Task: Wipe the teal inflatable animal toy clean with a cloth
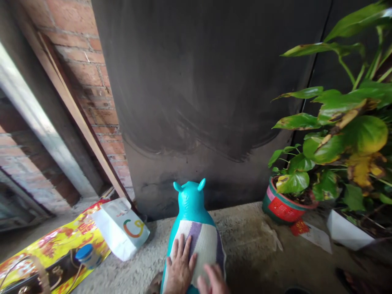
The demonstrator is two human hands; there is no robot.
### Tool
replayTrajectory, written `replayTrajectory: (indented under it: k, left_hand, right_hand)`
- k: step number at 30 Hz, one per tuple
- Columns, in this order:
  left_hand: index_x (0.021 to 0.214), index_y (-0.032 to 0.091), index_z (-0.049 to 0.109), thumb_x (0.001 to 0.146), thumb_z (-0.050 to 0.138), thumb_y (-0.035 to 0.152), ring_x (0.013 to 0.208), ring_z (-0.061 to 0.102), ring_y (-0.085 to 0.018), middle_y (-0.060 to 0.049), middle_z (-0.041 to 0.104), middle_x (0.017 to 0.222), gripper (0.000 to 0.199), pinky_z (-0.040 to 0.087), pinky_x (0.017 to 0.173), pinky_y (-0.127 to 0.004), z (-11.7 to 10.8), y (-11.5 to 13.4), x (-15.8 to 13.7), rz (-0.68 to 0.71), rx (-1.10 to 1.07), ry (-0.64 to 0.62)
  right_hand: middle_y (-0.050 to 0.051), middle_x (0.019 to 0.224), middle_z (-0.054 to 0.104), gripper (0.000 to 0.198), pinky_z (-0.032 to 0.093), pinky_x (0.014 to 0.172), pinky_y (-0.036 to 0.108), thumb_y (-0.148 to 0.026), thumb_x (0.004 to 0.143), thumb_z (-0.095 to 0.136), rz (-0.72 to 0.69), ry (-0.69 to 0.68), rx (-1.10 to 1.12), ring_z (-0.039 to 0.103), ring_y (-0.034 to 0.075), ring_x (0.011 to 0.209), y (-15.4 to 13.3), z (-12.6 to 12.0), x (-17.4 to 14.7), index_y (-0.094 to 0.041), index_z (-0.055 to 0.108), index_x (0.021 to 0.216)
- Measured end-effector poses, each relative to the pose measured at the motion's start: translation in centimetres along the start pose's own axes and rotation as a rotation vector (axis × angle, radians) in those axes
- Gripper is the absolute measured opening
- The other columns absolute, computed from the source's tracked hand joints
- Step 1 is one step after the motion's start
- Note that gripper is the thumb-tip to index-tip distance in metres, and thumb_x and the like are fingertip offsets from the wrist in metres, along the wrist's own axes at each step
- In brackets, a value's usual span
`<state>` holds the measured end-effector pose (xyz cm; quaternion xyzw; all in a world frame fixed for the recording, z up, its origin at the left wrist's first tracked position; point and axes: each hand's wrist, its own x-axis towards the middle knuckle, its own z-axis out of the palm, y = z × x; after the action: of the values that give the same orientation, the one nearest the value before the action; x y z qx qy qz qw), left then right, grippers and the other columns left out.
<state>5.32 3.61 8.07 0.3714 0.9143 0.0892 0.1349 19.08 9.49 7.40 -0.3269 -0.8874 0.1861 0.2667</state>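
Observation:
A turquoise, rubbery animal-shaped toy [191,200] with two small ears stands at the bottom centre, its back to me. Over its back lies a cloth [202,245] with white and purple stripes. My left hand [180,265] rests flat on the cloth, fingers stretched out and holding nothing. At the lower edge, my right hand [212,281] is close above the cloth's right side, slightly blurred. Its fingers are loosely bent and apart, with nothing visible in them; whether it touches the cloth I cannot tell. The toy's lower part is cut off by the frame.
A dark panel [196,90] stands straight ahead, beside a brick wall [82,61]. On the left lie a white paper bag [122,228], a yellow-red printed sheet [52,249] and a blue-lidded jar [87,255]. A potted plant [283,204] and a white planter [347,230] stand right.

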Motion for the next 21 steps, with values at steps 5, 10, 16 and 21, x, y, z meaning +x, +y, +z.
replayTrajectory:
  k: [5, 10, 16, 21]
  left_hand:
    - [0.150, 0.035, 0.017, 0.098, 0.030, 0.041, 0.150, 0.002, -0.027, 0.001, 0.006, 0.162, 0.054, 0.022, 0.116, -0.059, 0.5, 0.1, -0.3, -0.030, 0.024, -0.005]
    - [0.148, 0.035, 0.022, 0.095, 0.037, 0.041, 0.150, 0.007, -0.028, 0.000, 0.008, 0.161, 0.056, 0.023, 0.117, -0.058, 1.4, -0.4, 0.8, -0.045, 0.007, -0.066]
    - [0.151, 0.030, 0.014, 0.097, 0.032, 0.040, 0.150, 0.000, -0.024, -0.001, 0.000, 0.162, 0.057, 0.019, 0.119, -0.055, 1.7, -1.2, 4.5, -0.068, -0.061, -0.019]
    - [0.152, 0.030, 0.009, 0.099, 0.027, 0.041, 0.150, -0.004, -0.023, -0.001, -0.004, 0.162, 0.057, 0.016, 0.120, -0.057, 1.7, -1.6, 6.4, -0.027, -0.126, 0.003]
  right_hand:
    - [0.017, 0.129, 0.060, 0.072, 0.054, 0.092, 0.038, -0.057, 0.098, 0.008, 0.247, 0.101, -0.089, 0.058, 0.027, 0.120, 4.2, 4.4, 2.7, -0.014, 0.054, 0.132]
    - [0.017, 0.136, 0.055, 0.067, 0.045, 0.101, 0.051, -0.059, 0.097, 0.019, 0.215, 0.031, -0.141, 0.048, 0.033, 0.129, 4.6, 8.4, 4.3, -0.016, 0.051, 0.136]
    - [0.017, 0.157, 0.023, 0.067, 0.028, 0.115, 0.049, -0.048, 0.097, 0.029, 0.146, -0.176, -0.301, 0.022, 0.032, 0.145, 3.6, 8.7, 9.9, -0.005, 0.030, 0.148]
    - [0.019, 0.158, 0.017, 0.068, 0.028, 0.115, 0.048, -0.047, 0.099, 0.028, 0.158, -0.228, -0.358, 0.018, 0.032, 0.146, 2.9, 8.6, 12.7, -0.002, 0.024, 0.149]
